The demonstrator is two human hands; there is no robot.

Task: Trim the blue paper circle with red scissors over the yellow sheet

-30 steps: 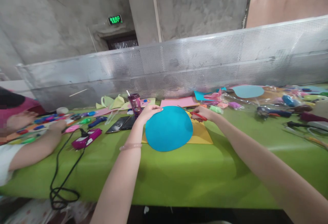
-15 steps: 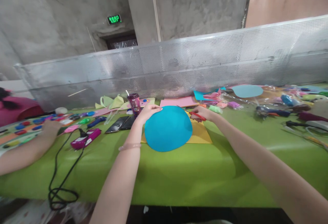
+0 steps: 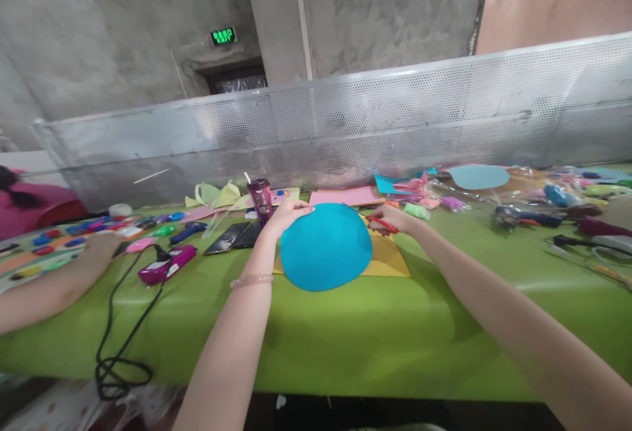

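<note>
A rounded sheet of blue paper (image 3: 326,250) is held up over a yellow sheet (image 3: 390,261) on the green-covered table. My left hand (image 3: 289,215) pinches the blue paper at its upper left edge. My right hand (image 3: 395,216) is closed round red-handled scissors (image 3: 382,224). The blades point left, at the blue paper's upper right edge; whether they are apart I cannot make out. A purple cup with a straw (image 3: 260,199) stands just beyond my left hand, with a dark phone (image 3: 227,239) beside it.
A co-worker's arm (image 3: 64,283) reaches in from the left among colourful clay pieces. A purple power strip (image 3: 168,264) has a black cord hanging over the front edge. Glue guns (image 3: 528,216) and bagged clay lie right. A perforated metal barrier (image 3: 345,128) runs behind the table.
The view has shifted very slightly. Both my hands, the blue paper and the scissors keep nearly the same positions.
</note>
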